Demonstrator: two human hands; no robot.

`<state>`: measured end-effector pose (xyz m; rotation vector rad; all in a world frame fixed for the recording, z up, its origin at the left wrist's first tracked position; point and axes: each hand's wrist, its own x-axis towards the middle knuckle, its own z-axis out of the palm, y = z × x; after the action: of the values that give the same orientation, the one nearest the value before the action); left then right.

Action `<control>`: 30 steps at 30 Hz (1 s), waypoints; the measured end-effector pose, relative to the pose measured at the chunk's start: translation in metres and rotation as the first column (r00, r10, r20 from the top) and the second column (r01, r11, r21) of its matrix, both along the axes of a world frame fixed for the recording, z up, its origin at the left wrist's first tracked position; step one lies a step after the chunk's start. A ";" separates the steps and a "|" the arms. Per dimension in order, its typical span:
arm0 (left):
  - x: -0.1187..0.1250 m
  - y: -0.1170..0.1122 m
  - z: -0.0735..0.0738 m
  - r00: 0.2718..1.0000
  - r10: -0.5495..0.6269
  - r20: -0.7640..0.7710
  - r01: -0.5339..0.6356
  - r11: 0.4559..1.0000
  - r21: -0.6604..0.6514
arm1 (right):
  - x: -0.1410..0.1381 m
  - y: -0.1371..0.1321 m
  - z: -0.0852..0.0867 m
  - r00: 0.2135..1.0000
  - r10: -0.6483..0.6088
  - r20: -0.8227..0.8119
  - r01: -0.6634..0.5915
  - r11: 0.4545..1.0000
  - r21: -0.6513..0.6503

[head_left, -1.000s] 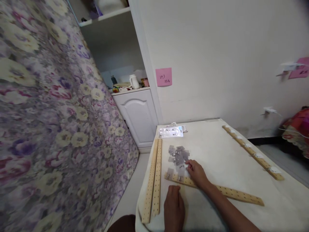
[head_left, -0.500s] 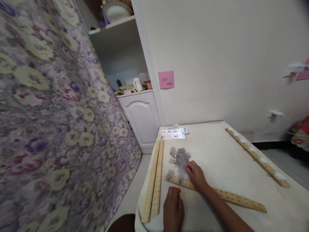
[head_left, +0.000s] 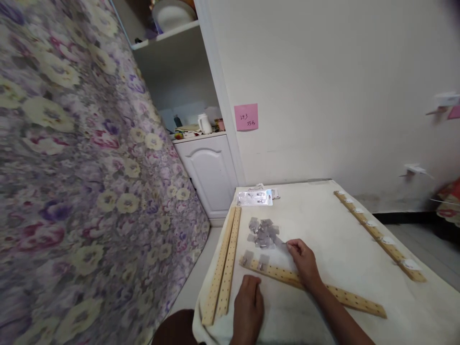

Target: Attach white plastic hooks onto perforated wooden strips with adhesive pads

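Note:
My right hand (head_left: pixel 302 261) is in a pinch at the right edge of a pile of translucent grey square hooks (head_left: pixel 263 233). One clear hook (head_left: pixel 280 242) reaches from the pile to its fingertips. Under my right forearm lies a perforated wooden strip (head_left: pixel 287 276), slanting down to the right. Two more translucent hooks (head_left: pixel 263 261) sit on its left end, showing small metal parts. Just below that end, my left hand (head_left: pixel 248 304) rests on the table, fingers curled and with nothing visible in them.
Two perforated wooden strips (head_left: pixel 230 268) lie side by side along the left table edge. Another strip (head_left: pixel 377 235) bearing several white round pieces runs along the right. A clear package (head_left: pixel 254 197) lies at the back of the cloth-covered table (head_left: pixel 305 211). A floral curtain (head_left: pixel 89 191) hangs at left.
My right hand has moved slightly right, away from the pile, with a clear hook at its fingertips. My left hand stays curled near the strip. The view has shifted slightly.

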<state>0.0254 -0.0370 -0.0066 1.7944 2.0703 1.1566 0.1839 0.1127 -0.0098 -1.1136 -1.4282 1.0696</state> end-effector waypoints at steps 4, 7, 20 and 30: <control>0.000 0.001 0.002 1.000 0.003 0.030 -0.003 1.000 0.016 | 0.008 -0.015 0.005 0.982 0.174 -0.077 -0.183 0.974 -0.136; 0.006 -0.002 0.005 0.994 -0.005 0.111 0.004 1.000 0.001 | 0.015 -0.032 0.006 0.962 0.261 -0.078 -0.270 0.952 -0.147; 0.065 0.009 -0.001 0.678 0.072 0.732 0.056 0.987 -0.148 | 0.042 -0.072 0.000 0.889 0.379 0.258 -0.431 0.882 0.189; 0.062 0.015 -0.006 0.628 0.126 0.768 0.051 0.978 -0.202 | 0.050 -0.065 0.001 0.931 0.353 0.095 -0.343 0.934 -0.103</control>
<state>0.0878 -0.0220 -0.0125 0.8708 1.5938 1.3414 0.2335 0.0472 -0.0084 -1.0138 -1.7290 1.3439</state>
